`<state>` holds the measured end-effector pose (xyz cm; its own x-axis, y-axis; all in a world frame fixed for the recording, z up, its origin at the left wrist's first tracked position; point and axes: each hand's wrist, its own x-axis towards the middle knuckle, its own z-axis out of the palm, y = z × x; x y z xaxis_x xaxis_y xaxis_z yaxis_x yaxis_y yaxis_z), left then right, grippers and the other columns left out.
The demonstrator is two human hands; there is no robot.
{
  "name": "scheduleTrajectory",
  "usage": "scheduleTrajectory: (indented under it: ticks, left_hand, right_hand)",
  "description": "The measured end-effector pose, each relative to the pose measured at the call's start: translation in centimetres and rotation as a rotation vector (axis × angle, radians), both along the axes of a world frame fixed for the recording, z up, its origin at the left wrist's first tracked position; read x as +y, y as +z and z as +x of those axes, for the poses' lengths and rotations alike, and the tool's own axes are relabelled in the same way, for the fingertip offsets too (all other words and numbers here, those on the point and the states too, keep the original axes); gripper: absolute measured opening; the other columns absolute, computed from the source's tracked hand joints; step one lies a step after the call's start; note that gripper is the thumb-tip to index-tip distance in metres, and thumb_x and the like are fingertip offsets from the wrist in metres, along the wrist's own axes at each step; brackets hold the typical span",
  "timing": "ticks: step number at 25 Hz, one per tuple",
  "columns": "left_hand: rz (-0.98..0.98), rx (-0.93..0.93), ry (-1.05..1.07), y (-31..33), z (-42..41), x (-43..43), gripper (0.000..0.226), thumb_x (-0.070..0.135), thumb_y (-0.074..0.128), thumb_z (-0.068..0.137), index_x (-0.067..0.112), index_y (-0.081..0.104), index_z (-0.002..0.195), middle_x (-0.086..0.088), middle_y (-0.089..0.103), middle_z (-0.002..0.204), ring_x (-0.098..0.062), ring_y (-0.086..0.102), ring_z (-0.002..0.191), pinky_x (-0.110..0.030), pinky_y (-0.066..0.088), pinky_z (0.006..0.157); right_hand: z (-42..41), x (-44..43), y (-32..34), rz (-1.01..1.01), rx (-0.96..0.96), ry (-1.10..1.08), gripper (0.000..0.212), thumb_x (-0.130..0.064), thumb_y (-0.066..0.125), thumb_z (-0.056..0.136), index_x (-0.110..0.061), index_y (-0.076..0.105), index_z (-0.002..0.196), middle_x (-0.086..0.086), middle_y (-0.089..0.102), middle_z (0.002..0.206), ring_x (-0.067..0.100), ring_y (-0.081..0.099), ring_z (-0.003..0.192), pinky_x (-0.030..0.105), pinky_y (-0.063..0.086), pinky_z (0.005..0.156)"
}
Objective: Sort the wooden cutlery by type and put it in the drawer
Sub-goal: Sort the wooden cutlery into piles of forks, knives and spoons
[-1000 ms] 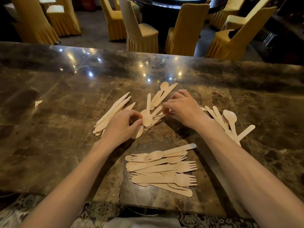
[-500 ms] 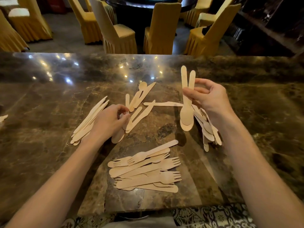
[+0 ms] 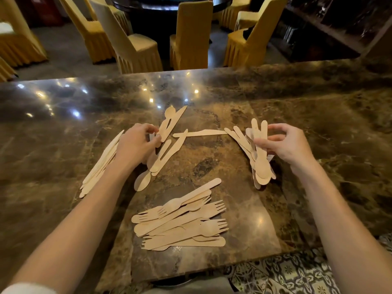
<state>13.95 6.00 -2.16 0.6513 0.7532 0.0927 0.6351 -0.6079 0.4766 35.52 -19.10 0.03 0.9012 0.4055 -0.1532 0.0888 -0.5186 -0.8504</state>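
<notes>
Right hand [image 3: 290,145] fingers clamp two wooden spoons [image 3: 261,158] above the spoon pile [image 3: 239,136]; left hand [image 3: 135,145] fingers pinch mixed cutlery [image 3: 163,153] on the tabletop [image 3: 318,115].

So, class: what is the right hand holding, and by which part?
The right hand holds two spoons by their handles, bowls hanging down.
</notes>
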Motion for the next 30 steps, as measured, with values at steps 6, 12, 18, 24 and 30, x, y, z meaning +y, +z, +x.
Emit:
scheduleTrajectory:
  ticks: [6, 12, 18, 24, 30]
  left_hand:
    - [0.113, 0.017, -0.06, 0.0, 2.9, 0.2, 0.036, 0.041, 0.057, 0.088, 0.022, 0.062, 0.118, -0.007, 0.057, 0.125, -0.021, 0.056, 0.104, -0.039, 0.046, 0.09]
    - [0.194, 0.194, 0.0, 0.6, 4.6, 0.1, 0.034, 0.045, 0.058, 0.087, 0.021, 0.066, 0.109, 0.0, 0.069, 0.096, -0.02, 0.061, 0.089, -0.04, 0.039, 0.088]
    - [-0.029, 0.318, 0.03, 1.5, 5.8, 0.5, 0.02, 0.034, 0.056, 0.089, 0.018, 0.066, 0.098, -0.002, 0.066, 0.089, -0.022, 0.061, 0.087, -0.043, 0.045, 0.092]
    - [-0.22, 0.311, 0.038, 1.8, 5.9, 1.1, 0.015, 0.031, 0.058, 0.088, 0.017, 0.065, 0.09, -0.005, 0.068, 0.087, -0.021, 0.064, 0.082, -0.041, 0.051, 0.085]
    - [-0.056, 0.19, 0.005, 1.6, 5.3, 0.7, 0.015, 0.033, 0.058, 0.089, 0.021, 0.057, 0.099, 0.003, 0.061, 0.091, -0.013, 0.056, 0.075, -0.029, 0.045, 0.066]
  right_hand:
    - [-0.3, -0.5, -2.2, -0.081, -0.144, -0.019, 0.052, -0.034, 0.08, 0.068, -0.018, 0.063, 0.115, 0.001, 0.07, 0.102, 0.005, 0.059, 0.082, 0.022, 0.046, 0.065]
    - [-0.7, -0.2, -2.2, -0.125, -0.326, 0.001, 0.044, -0.039, 0.078, 0.071, -0.018, 0.067, 0.109, 0.0, 0.069, 0.102, 0.007, 0.055, 0.085, 0.015, 0.035, 0.059]
    - [-1.2, 5.1, -0.9, -0.186, -0.585, 0.33, 0.036, -0.042, 0.073, 0.076, -0.024, 0.069, 0.107, -0.001, 0.067, 0.106, 0.01, 0.056, 0.093, 0.025, 0.046, 0.073]
    - [-1.0, 11.0, -2.5, -0.386, -0.689, 0.518, 0.039, -0.037, 0.067, 0.083, -0.024, 0.063, 0.119, 0.004, 0.061, 0.117, 0.023, 0.05, 0.109, 0.038, 0.043, 0.09]
    - [-0.2, 13.0, -3.2, -0.459, -0.694, 0.503, 0.031, -0.042, 0.062, 0.085, -0.025, 0.067, 0.111, 0.006, 0.059, 0.114, 0.025, 0.046, 0.109, 0.039, 0.037, 0.09]
